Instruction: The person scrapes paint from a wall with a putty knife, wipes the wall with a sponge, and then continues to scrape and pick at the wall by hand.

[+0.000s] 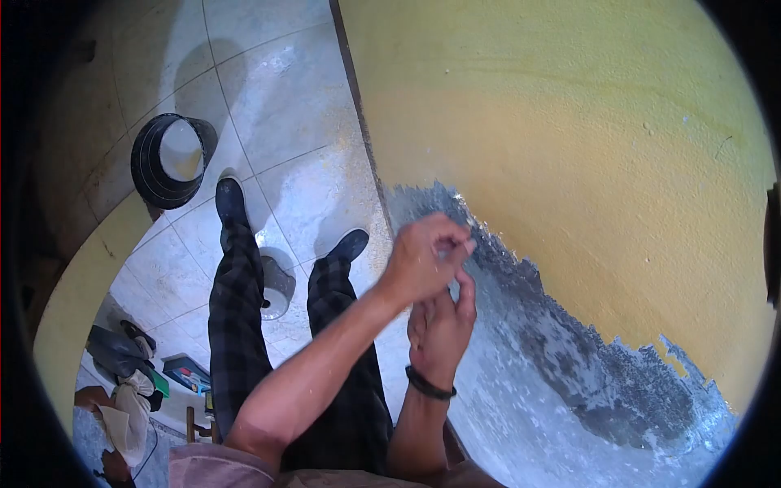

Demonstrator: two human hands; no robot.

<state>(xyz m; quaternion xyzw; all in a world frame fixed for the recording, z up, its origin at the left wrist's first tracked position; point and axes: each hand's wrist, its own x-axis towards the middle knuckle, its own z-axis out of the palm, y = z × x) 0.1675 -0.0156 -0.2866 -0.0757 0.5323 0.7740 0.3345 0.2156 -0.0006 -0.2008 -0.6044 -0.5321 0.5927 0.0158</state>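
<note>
My left hand is raised in front of the wall, its fingers curled and the tips drawn together in a pinch. Whatever it may hold is too small or blurred to make out. Close below it is my right hand, with a black band around the wrist. Its fingers are bent inward and the index finger points up toward the left hand; anything inside is hidden. Behind both hands, the yellow wall has a bare grey patch with ragged paint edges along its lower part.
A black bucket with a pale round thing inside stands on the tiled floor. A grey container sits between my legs. Lower left, beyond a curved yellow ledge, are another person's arm, a cloth and a tray of items.
</note>
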